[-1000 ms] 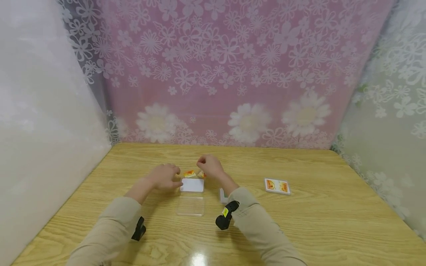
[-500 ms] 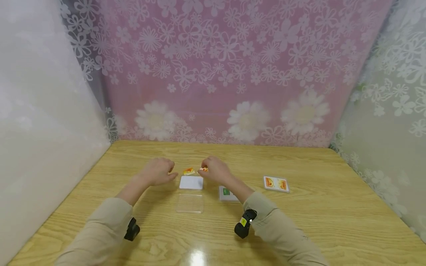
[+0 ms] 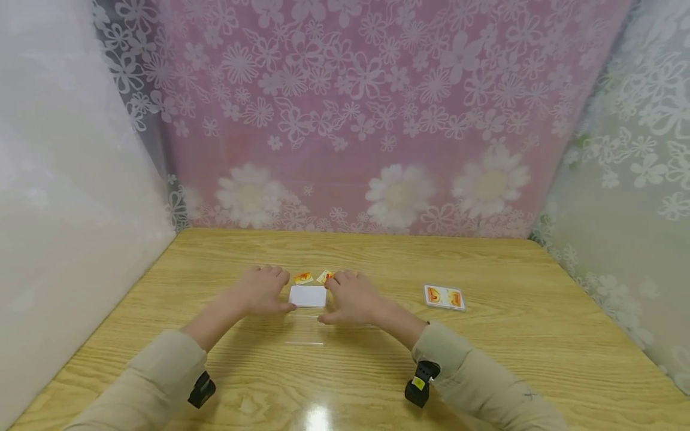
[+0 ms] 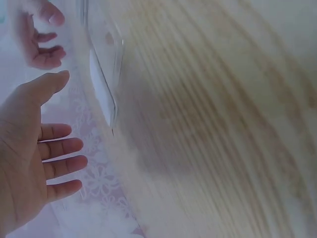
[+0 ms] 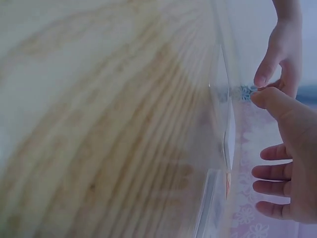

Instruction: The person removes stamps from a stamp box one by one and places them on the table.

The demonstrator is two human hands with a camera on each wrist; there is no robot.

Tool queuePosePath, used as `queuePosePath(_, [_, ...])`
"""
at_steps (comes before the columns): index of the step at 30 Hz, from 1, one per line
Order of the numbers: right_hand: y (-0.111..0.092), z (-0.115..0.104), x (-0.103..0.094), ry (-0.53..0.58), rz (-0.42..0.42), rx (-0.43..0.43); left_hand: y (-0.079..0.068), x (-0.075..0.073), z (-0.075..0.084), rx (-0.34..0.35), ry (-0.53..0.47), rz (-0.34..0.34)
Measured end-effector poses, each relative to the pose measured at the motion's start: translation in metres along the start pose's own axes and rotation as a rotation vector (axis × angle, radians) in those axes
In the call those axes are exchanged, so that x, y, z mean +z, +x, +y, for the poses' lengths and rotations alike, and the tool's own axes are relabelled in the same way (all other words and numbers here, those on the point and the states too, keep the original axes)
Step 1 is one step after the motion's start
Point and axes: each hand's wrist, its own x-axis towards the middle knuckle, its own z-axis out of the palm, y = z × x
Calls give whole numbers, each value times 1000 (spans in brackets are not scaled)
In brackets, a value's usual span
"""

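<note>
A white stack of cards point(image 3: 308, 296) lies between my two hands. My left hand point(image 3: 264, 291) hovers at its left side, thumb near the stack's lower left corner. On the opposite side my right hand point(image 3: 353, 297) is held with fingers spread and bent a little, holding nothing. The left wrist view shows the left fingers point(image 4: 64, 168) apart, with nothing between them. Beyond the stack lie two small orange-and-yellow paper pieces, one point(image 3: 303, 278) at left and one point(image 3: 325, 276) at right, partly covered by the right fingertips. Nearer to me is a clear plastic lid point(image 3: 304, 343).
A clear case with orange pictures point(image 3: 444, 297) lies farther right on the wooden table point(image 3: 512, 335). Another flat clear case point(image 5: 210, 203) shows in the right wrist view, hidden under my right hand in the head view. Patterned curtains point(image 3: 345, 120) surround the table.
My right hand has left the small orange piece on the table and come toward me, its fingers spreading and now covering the green-marked case. The left hand has moved slightly right and nearer.
</note>
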Motion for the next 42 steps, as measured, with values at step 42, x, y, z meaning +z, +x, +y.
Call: queuePosePath(42, [-15, -22, 15, -46, -82, -118, -14, 23, 33, 133, -54, -77])
